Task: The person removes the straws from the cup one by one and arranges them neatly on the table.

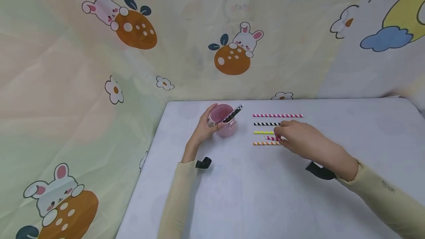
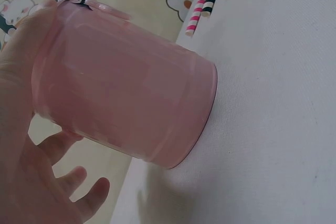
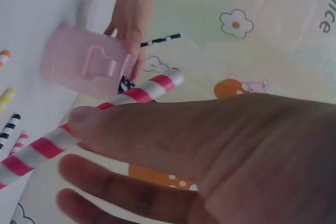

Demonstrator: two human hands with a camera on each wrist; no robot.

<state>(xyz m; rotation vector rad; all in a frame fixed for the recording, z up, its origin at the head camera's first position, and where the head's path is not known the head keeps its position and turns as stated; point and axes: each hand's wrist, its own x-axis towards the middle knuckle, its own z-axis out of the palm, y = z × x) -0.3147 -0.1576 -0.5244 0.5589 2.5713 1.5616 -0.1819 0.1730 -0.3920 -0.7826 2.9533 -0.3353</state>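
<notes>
Pink cup [image 1: 227,131]: in the grip of the left hand [image 1: 203,130], on that hand's right side, mouth facing the head camera. The left thumb lies at the rim with the remaining fingers round the far side; in the left wrist view at least two fingers stand clear of the wall. Whether the base touches the white surface [image 1: 229,194] cannot be determined. Black white-spotted straws [image 1: 234,113] stand inside, slanting past the rim just beyond the left thumb. Between the hands, straws lie side by side on the surface. Beyond the right hand: one red-and-white striped straw [image 1: 277,115], in full view. Just left of the right hand: a black-and-white striped straw [image 1: 266,124], a yellow straw [image 1: 263,132] and an orange-and-white striped straw [image 1: 266,143], their right ends hidden by it. Right hand [image 1: 302,139]: thumb and fingers closed in a pinch on a pink-and-white striped straw [image 1: 271,138], one end projecting left of the fingertips. Beige sleeve [image 1: 382,194]: right of the right hand, on its forearm.
</notes>
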